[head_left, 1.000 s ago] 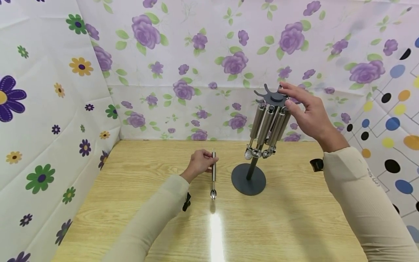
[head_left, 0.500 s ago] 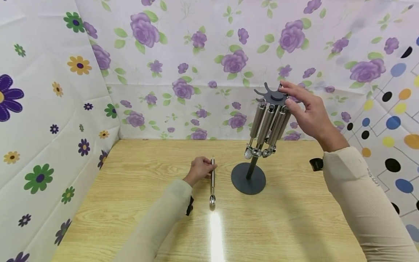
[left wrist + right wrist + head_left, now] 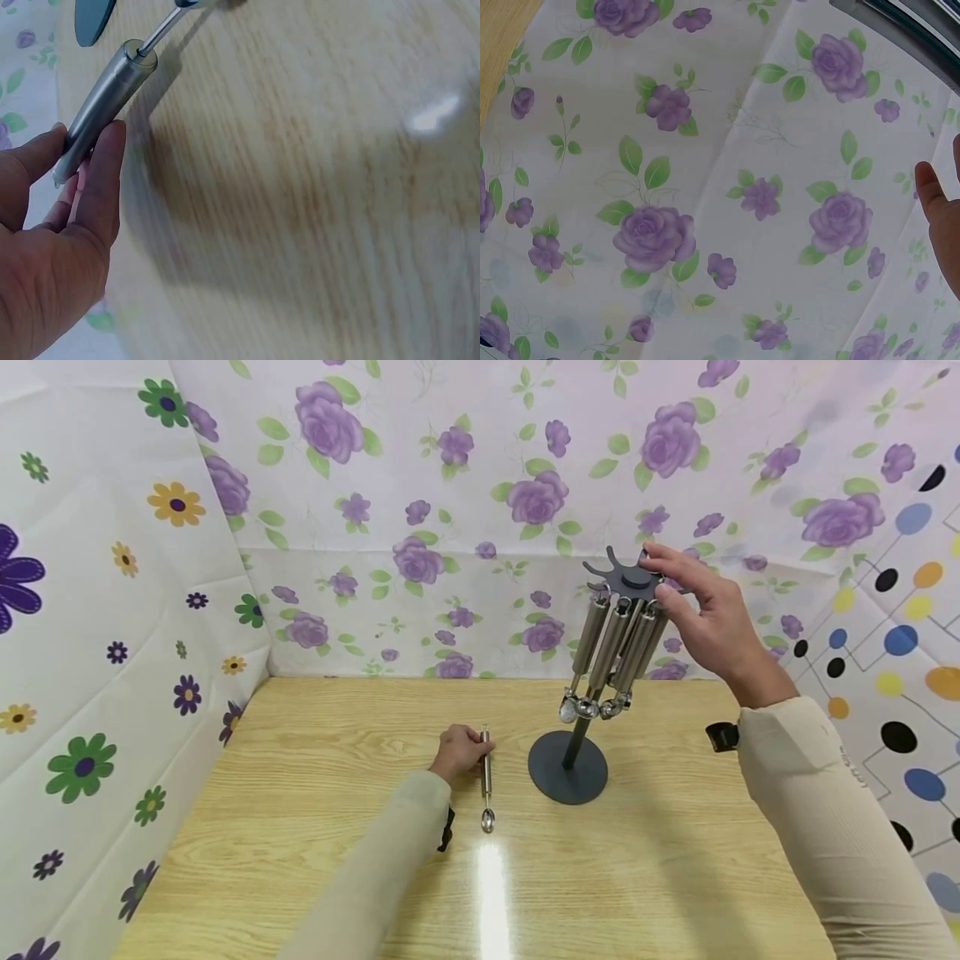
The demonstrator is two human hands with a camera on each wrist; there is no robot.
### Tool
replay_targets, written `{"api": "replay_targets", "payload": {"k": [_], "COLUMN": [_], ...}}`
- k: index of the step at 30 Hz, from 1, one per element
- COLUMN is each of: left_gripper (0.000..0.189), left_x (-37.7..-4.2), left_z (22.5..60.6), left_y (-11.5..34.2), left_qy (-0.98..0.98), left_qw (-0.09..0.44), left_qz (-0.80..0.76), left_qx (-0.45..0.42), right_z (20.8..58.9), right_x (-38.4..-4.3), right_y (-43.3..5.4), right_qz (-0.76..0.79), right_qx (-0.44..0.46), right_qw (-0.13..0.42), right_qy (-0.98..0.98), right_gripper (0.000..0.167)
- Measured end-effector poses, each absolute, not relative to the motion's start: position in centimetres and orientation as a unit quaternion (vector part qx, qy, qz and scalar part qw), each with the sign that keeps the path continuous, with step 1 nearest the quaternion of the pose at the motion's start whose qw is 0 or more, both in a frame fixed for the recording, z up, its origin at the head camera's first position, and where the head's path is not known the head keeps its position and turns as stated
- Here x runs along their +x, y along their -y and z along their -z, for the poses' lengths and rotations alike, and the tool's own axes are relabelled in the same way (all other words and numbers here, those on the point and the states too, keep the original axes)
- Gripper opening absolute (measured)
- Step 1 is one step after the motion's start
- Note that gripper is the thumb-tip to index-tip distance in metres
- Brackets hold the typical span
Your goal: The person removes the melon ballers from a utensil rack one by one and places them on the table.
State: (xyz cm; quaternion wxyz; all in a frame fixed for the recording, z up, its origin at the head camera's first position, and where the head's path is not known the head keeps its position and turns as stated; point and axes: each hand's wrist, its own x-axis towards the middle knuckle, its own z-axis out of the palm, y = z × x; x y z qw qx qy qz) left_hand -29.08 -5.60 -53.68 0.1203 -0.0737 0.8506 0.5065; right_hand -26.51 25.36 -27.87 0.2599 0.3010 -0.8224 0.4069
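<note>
My left hand (image 3: 459,750) pinches the upper part of the handle of a small metal scoop (image 3: 487,777) between thumb and fingers. The scoop points toward me, its bowl low over the wooden table; I cannot tell whether it touches. In the left wrist view the steel handle (image 3: 109,97) shows clearly, while most of the bowl is cut off. My right hand (image 3: 708,614) rests at the hooked top of a dark grey utensil stand (image 3: 567,768), fingers fairly straight. Several steel-handled utensils (image 3: 611,647) hang from the hooks. The right wrist view shows just part of the hand.
The wooden table (image 3: 360,727) meets a floral cloth backdrop (image 3: 420,485) at its far edge. Patterned cloths also stand at left and right. A bright light reflection (image 3: 492,893) lies on the table in front of the scoop.
My left hand has lowered the scoop toward the table and drawn it slightly nearer to me. The right hand and the stand have hardly moved; the head view has shifted slightly.
</note>
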Motion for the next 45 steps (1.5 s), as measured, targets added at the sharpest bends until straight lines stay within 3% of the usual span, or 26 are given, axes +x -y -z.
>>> {"api": "replay_targets", "payload": {"k": [20,45], "left_gripper": [0.014,0.02], "left_x": [-29.8,-29.2], "left_z": [54.7,54.6], "left_y": [5.5,5.1], "left_qy": [-0.85,-0.866], "left_qw": [0.109,0.093], "left_qz": [-0.501,-0.479], "left_qx": [-0.124,-0.113], "right_z": [27.8,28.1], "right_x": [-26.7,-26.7], "right_y": [-25.2,-25.5], "right_qz": [-0.409,-0.409], "right_qx": [0.318,0.306], "right_qw": [0.266,0.263], "right_qy": [0.813,0.818], "right_gripper": [0.034,0.034]}}
